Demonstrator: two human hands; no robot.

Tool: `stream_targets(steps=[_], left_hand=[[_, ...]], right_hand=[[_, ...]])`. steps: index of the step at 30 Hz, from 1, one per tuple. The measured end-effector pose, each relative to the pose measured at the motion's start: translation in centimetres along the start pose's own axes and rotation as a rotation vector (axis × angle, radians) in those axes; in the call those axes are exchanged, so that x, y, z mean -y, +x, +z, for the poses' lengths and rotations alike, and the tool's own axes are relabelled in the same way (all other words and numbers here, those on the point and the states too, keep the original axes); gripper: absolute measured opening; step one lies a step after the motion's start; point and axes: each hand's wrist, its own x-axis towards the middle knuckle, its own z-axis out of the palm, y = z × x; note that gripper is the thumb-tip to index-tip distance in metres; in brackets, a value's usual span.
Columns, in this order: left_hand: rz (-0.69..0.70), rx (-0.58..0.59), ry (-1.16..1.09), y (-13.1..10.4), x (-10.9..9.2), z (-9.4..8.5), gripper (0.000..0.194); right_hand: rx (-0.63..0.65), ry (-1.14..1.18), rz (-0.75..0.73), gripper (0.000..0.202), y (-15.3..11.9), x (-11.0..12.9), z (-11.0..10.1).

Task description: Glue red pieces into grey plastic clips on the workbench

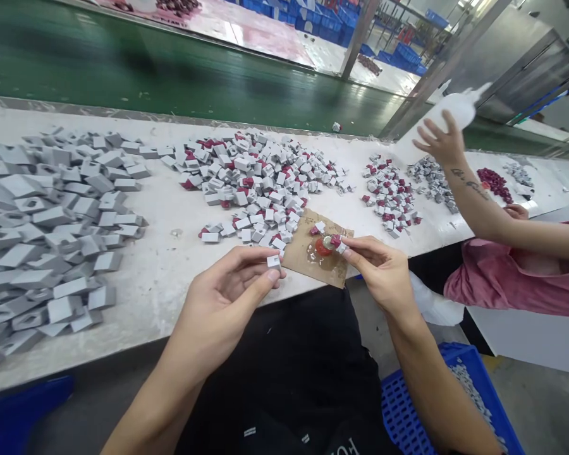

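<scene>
My left hand (237,284) pinches a small grey plastic block (274,261) between thumb and fingers, just past the table's front edge. In my right hand (377,262) is a small maroon-and-grey plastic part (337,242), held by the fingertips over a piece of brown cardboard (301,253). A wet, clear smear and a round red thing (322,247) show on the cardboard, partly behind a small pale disc. Another maroon-and-grey piece (317,228) lies at the cardboard's upper part. The two held parts are apart from each other.
Grey blocks (66,221) are heaped at left; maroon-and-grey parts (256,170) are piled in the middle, more (391,193) to the right. A green conveyor (194,82) runs behind. A co-worker's hand (443,142) is by a white bottle (458,110). A blue crate (403,411) stands below right.
</scene>
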Motion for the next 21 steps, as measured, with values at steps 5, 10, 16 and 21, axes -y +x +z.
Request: stream_targets(steps=[5, 10, 16, 21], left_hand=[[0.005, 0.062, 0.018, 1.1, -0.5, 0.9, 0.034], [0.033, 0.113, 0.034, 2.4, -0.6, 1.8, 0.028], [0.029, 0.222, -0.035, 4.1, -2.2, 3.2, 0.024], [0.011, 0.251, -0.088, 5.1, -3.1, 4.9, 0.026]], right_hand=[[0.007, 0.004, 0.012, 0.017, 0.2, 0.0, 0.0], [-0.04, 0.034, -0.002, 0.015, 0.2, 1.0, -0.2], [0.018, 0.245, -0.042, 0.02, 0.7, 3.9, -0.2], [0.176, 0.374, 0.038, 0.019, 2.1, 4.6, 0.5]])
